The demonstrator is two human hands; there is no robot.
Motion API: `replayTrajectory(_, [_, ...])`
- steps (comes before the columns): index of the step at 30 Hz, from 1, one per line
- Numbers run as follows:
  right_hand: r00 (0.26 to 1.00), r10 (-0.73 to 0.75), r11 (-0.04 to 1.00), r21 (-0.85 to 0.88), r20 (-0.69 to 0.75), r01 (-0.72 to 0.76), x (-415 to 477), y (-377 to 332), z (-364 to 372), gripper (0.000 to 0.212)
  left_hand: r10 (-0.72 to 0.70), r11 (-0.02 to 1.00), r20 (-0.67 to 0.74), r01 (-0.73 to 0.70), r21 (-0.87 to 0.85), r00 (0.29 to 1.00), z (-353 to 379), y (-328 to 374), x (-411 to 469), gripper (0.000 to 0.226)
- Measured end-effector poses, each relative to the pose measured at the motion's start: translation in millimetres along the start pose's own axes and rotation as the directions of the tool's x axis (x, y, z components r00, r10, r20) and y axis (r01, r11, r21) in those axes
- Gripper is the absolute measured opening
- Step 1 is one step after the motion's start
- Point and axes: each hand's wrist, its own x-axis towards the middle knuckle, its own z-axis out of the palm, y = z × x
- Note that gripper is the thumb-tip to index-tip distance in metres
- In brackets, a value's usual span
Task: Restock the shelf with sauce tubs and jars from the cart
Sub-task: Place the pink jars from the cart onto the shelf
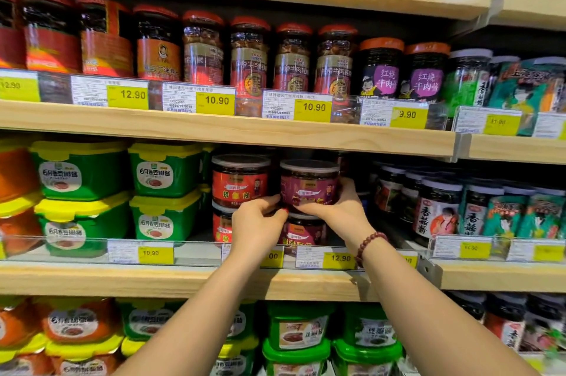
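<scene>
Your right hand grips the top purple tub on its right side; your left hand pinches its lower-left edge. It sits stacked on the lower purple tub, centre frame, middle shelf.

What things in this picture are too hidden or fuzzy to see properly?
Head view only:
1. The lower red tub: the left hand covers most of its label.
2. The price tag behind the left wrist: only "00" shows.
3. The purple-label tub: the right hand covers some bottom text.
4. The cart: outside the frame.
</scene>
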Motion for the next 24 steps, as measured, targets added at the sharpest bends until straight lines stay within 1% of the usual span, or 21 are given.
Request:
replayTrajectory(5, [1.0,0.009,0.997,-0.074,0.023,-0.007,2,3,0,0.079,-0.01,1.0,-0.027,0.01,0.005,1.0,2,-2,2,0.036])
replayTrajectory(8, [1.0,0.013,0.994,-0.104,0.019,-0.011,2,5,3,0.088,-0.015,1.0,-0.037,0.015,0.002,0.999,2,-3,3,0.037])
replayTrajectory(10, [0.999,0.019,0.989,-0.15,0.039,-0.013,1,6,5,0.091,-0.011,1.0,-0.041,0.011,0.005,0.999,3,-5,4,0.038])
replayTrajectory(11, [0.997,0.046,0.984,-0.173,0.055,-0.036,2,7,5,0.089,-0.015,1.0,-0.042,0.015,0.0,0.999,3,-6,5,0.038])
replayTrajectory(14, [0.985,0.14,0.961,-0.251,0.098,-0.112,0,3,5,0.066,-0.047,0.999,-0.044,0.046,-0.026,0.998,3,-7,7,0.038])
replayTrajectory(15, [0.986,0.132,0.961,-0.258,0.106,-0.101,1,3,5,0.067,-0.057,0.998,-0.044,0.055,-0.036,0.997,4,-7,8,0.039])
replayTrajectory(17, [0.99,0.087,0.967,-0.249,0.11,-0.058,1,2,5,0.081,-0.069,0.997,-0.041,0.067,-0.048,0.997,4,-7,8,0.039])
replayTrajectory(19, [0.994,0.042,0.971,-0.237,0.102,-0.016,-2,2,6,0.086,-0.064,0.997,-0.036,0.063,-0.039,0.997,4,-7,7,0.04])
replayTrajectory(22, [0.996,0.026,0.969,-0.247,0.085,-0.005,-5,-1,6,0.081,-0.049,0.997,-0.005,0.049,-0.054,0.999,2,-6,5,0.043])
replayTrajectory(24, [0.997,0.02,0.97,-0.244,0.072,-0.002,-7,-4,4,0.071,-0.048,0.996,0.04,0.051,-0.079,0.998,-3,-3,2,0.044])
